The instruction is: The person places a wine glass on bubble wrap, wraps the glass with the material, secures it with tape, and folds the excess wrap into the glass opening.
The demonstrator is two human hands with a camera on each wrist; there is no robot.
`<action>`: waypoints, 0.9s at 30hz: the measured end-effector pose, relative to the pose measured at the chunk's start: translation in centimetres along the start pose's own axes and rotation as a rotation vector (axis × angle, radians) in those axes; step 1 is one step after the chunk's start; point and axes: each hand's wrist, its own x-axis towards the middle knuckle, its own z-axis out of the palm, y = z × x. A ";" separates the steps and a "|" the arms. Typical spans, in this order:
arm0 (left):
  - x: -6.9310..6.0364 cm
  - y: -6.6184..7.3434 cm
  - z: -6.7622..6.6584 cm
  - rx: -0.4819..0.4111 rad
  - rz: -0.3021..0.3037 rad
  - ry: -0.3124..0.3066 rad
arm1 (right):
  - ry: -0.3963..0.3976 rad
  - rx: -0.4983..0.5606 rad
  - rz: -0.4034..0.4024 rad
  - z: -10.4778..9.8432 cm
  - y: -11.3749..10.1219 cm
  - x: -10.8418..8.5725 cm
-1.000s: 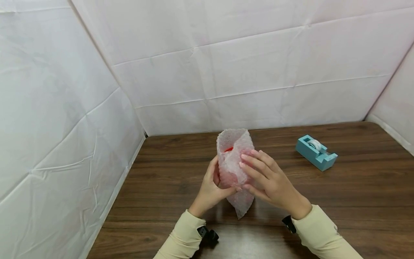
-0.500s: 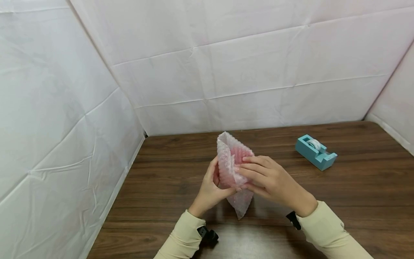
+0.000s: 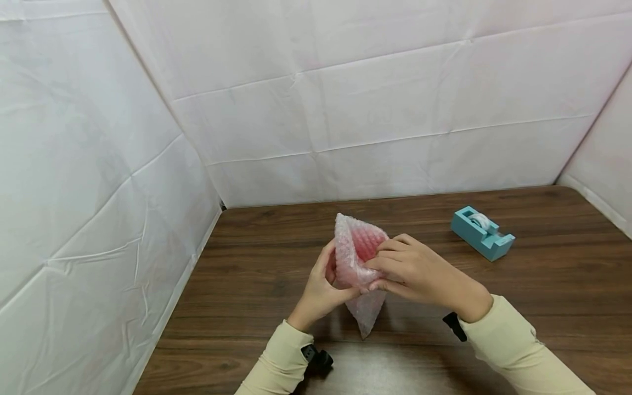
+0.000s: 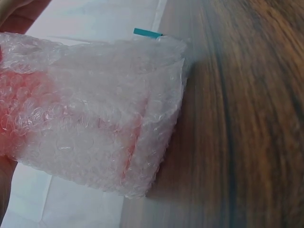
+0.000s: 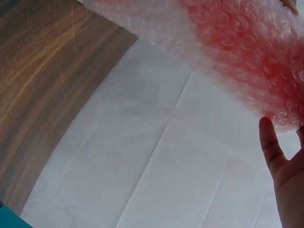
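A bubble-wrap pouch (image 3: 364,310) stands tilted over the table, its lower corner near the tabletop and its mouth facing up. Something red or pink shows through the wrap; its shape is hidden. My left hand (image 3: 318,293) grips the pouch from the left, thumb across the front, other fingers behind it. At the right side of the mouth, my right hand (image 3: 419,271) pinches the rim, fingers bent over the edge and thumb below. In the right wrist view, the reddish bubble wrap (image 5: 247,57) fills the upper right, with part of my right hand (image 5: 289,180) under it.
A teal tape dispenser (image 3: 481,233) with a roll of clear tape stands at the right rear of the brown wooden table (image 3: 257,252). White cloth walls (image 3: 375,109) enclose the back and sides. A black wrist camera (image 3: 318,359) sits on the left sleeve.
The right fingers have gone from lying flat on the pouch's front to bending over its rim. The flap has come away, widening the mouth, and the pouch's top has dipped slightly.
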 end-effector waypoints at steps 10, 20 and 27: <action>-0.1 -1.5 -0.1 -0.010 -0.004 -0.006 | -0.011 0.051 0.028 0.0 -0.1 0.1; -0.1 -1.6 -0.3 -0.024 0.025 -0.002 | 0.252 -0.030 0.016 0.7 0.1 0.0; -0.1 -1.6 -0.4 -0.007 0.026 -0.009 | 0.202 -0.024 0.052 0.7 0.5 -0.2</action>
